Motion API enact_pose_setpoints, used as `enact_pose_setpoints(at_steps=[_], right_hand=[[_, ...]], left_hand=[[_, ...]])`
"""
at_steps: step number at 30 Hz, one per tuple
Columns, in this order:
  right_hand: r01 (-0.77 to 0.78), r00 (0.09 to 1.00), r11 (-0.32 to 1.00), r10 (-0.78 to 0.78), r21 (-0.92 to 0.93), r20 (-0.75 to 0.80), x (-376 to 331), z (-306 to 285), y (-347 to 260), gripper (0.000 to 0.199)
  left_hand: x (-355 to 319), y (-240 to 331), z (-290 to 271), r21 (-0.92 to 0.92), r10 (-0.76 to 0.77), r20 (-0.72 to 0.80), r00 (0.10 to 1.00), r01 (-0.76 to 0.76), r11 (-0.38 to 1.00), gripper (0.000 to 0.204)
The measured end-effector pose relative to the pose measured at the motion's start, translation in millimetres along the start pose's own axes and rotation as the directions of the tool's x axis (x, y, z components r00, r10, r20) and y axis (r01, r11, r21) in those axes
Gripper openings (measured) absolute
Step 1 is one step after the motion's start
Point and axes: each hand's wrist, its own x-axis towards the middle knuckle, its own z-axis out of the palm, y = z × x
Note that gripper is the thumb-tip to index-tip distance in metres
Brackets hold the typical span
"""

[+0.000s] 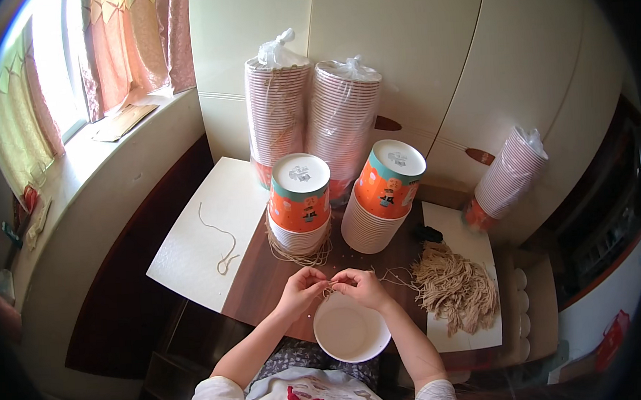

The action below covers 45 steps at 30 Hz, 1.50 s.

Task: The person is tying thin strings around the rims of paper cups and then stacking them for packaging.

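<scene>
My left hand and my right hand meet above the far rim of a white paper tub, fingertips pinched together. Between them a thin piece of beige twine shows, near the rim. The tub's mouth is turned up toward me, and its inside is plain white. Stray twine strands run from beside my right hand to a thick tan bundle of twine on the right. What exactly each fingertip grips is partly hidden.
Two upside-down stacks of orange-and-teal paper tubs, a left stack and a right stack, stand ahead on the brown table. Tall bagged stacks rise behind. A single strand lies on the white board; another bagged stack leans right.
</scene>
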Motion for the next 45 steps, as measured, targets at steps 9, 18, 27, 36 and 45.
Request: enact_pose_setpoints(at_steps=[9,18,27,36,45], right_hand=[[0.011,0.999,0.999,-0.009,0.050,-0.041,1.3,1.1,3.0,0.008],[0.034,0.997,0.999,-0.034,-0.009,-0.067,1.2,0.5,2.1,0.007],[-0.002,0.999,1.000,0.002,0.004,-0.051,0.9,0.6,2.8,0.008],[-0.008,1.000,0.997,0.009,0.074,-0.016,1.2,0.8,9.4,0.011],[-0.081,0.997,0.995,0.081,0.066,-0.006,1.2,-0.8,8.2,0.012]], left_hand=[[-0.7,-3.9,-3.6,-0.025,-0.060,-0.010,0.998,0.059,0.998,0.008],[-1.2,-1.7,3.0,0.158,-0.079,0.016,0.997,0.075,0.984,0.013],[0.1,-10.3,4.8,0.149,-0.011,-0.031,0.999,0.015,0.989,0.011],[-1.8,-7.4,9.3,0.125,-0.027,-0.059,0.998,0.034,0.992,0.011],[-1.4,-8.3,9.6,0.098,-0.030,-0.078,0.997,0.037,0.994,0.009]])
